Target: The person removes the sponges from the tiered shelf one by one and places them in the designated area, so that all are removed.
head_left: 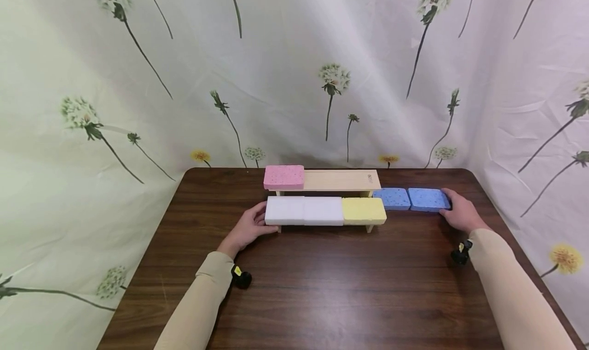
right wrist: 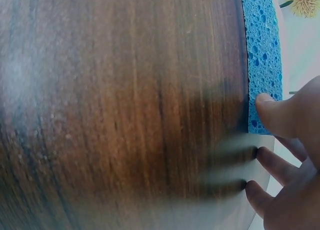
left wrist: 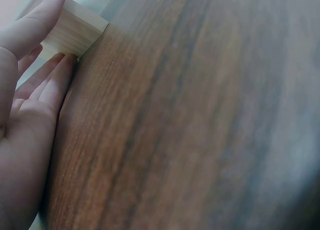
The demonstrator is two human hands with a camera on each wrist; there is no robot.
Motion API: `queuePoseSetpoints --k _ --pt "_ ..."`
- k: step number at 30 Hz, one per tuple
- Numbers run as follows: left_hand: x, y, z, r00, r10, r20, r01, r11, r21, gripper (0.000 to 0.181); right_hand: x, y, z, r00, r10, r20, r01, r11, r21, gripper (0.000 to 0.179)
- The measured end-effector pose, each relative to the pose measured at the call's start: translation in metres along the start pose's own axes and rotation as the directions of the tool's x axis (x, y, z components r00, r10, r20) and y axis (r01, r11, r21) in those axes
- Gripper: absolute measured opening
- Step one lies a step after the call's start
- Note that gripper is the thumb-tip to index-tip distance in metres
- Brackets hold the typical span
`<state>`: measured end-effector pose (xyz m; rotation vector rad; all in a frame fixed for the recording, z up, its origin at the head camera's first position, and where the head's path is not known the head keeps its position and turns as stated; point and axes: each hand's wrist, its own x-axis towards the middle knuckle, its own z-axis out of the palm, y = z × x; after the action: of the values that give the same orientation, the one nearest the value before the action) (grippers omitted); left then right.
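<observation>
My left hand [head_left: 250, 227] holds the left end of a low wooden rack [head_left: 340, 180]. In the left wrist view its thumb lies by a wooden leg [left wrist: 75, 27], with fingertips at the leg's lower edge. White foam sponges [head_left: 303, 210] and a yellow sponge [head_left: 364, 211] line the rack's front tier. A pink sponge [head_left: 284, 177] lies at the left of the back tier. My right hand [head_left: 461, 212] grips the right end of a blue sponge [head_left: 429, 199], thumb on its near side. Another blue sponge [head_left: 393, 198] sits left of it, beside the rack.
Everything stands toward the back of a dark wood-grain table [head_left: 322, 288]. A white curtain [head_left: 285, 73] printed with dandelions hangs behind and at both sides. Each wrist carries a small black camera, such as the left one [head_left: 241, 278].
</observation>
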<state>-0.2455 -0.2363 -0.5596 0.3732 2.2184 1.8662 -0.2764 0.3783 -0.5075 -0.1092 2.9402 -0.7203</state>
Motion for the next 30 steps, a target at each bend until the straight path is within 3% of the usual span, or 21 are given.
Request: queuePoseSetpoints --k 11,19,30 --pt "0.000 0.000 0.001 1.000 -0.006 -0.003 0.006 1.000 0.007 0.083 0.000 0.002 0.000 1.000 -0.009 0.009 0.009 1.000 0.006 0.069" --pt "0.000 -0.001 0.000 1.000 -0.009 0.001 0.009 1.000 0.011 0.084 -0.003 0.002 -0.002 1.000 -0.023 -0.013 0.023 0.999 0.023 0.080" --pt "-0.001 0.001 0.001 1.000 -0.001 0.002 0.001 1.000 0.002 0.084 -0.010 -0.020 -0.008 0.998 -0.030 -0.048 0.035 0.995 0.095 0.097"
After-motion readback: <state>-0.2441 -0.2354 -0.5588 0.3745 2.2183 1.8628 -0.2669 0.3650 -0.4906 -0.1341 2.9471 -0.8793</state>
